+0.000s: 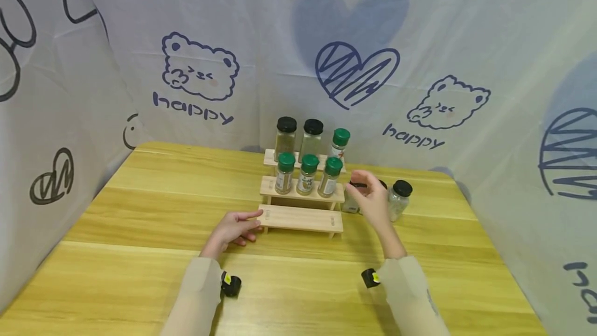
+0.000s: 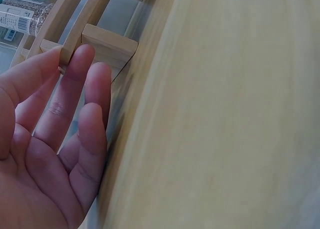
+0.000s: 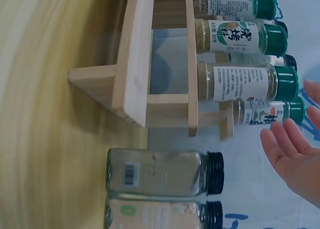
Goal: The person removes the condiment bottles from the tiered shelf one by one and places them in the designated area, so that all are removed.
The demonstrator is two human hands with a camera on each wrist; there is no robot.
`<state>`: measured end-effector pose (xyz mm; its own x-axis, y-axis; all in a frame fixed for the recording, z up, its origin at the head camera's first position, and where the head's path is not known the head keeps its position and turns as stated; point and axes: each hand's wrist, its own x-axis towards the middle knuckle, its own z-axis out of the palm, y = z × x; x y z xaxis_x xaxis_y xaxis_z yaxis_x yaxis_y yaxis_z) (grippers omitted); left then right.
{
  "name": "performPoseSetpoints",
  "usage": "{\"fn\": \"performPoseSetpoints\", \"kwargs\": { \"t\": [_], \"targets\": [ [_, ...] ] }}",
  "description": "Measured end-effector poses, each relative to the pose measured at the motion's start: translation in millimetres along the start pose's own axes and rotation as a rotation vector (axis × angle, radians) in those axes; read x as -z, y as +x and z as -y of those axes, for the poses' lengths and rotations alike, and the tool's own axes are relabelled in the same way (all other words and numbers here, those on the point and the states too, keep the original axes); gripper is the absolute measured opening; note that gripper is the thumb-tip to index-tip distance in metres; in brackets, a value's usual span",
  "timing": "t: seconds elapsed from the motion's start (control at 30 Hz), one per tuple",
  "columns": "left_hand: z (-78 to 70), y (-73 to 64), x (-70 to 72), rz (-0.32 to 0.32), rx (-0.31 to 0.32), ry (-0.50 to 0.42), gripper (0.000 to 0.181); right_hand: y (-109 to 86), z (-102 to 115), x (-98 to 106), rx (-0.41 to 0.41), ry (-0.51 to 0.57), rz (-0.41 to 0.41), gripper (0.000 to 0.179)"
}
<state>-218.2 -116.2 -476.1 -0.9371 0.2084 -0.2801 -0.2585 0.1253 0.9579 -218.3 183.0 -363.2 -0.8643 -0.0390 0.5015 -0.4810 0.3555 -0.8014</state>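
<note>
The left hand (image 1: 235, 228) pinches the end of the wooden rack (image 1: 300, 219), while the right hand (image 1: 374, 200), fingers apart and holding nothing, hovers near black-capped jars (image 1: 398, 202) just right of it. Loading seems in hand, so gripping a jar is likely called for. The right hand partly hides them in the head view

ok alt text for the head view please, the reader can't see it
A person's left hand pinches the lowest shelf of a tiered wooden rack while the right hand is raised by black-capped jars beside it. Six jars stand on the upper shelves; behind hangs a patterned cloth.
</note>
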Motion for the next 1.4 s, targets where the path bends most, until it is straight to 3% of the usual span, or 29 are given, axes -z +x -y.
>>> {"fn": "performPoseSetpoints", "kwargs": {
  "t": [0.3,0.5,0.8,0.97,1.13,1.4],
  "targets": [
    [3.7,2.2,1.7,0.015,-0.019,-0.001,0.039,15.8,-3,-14,0.027,0.08,0.036,0.034],
    [2.1,-0.4,0.1,0.009,-0.001,-0.014,0.04,19.9,-3,-21,0.048,0.078,0.057,0.034],
    [-20.1,-19.3,-5.5,0.024,0.0,0.002,0.038,21.6,-7,-25,0.033,0.076,0.046,0.033],
    [-23.7,-22.3,-5.9,0.029,-0.015,-0.002,0.038,21.5,-8,-28,0.065,0.076,0.0,0.029],
    [-15.8,-14.4,-3.5,0.029,-0.015,-0.007,0.039,20.4,-9,-28,0.12,0.058,-0.063,0.025],
    [1.5,1.5,0.8,0.011,-0.001,-0.011,0.041,17.6,-7,-18,0.097,0.06,-0.143,0.027]
  ]
}}
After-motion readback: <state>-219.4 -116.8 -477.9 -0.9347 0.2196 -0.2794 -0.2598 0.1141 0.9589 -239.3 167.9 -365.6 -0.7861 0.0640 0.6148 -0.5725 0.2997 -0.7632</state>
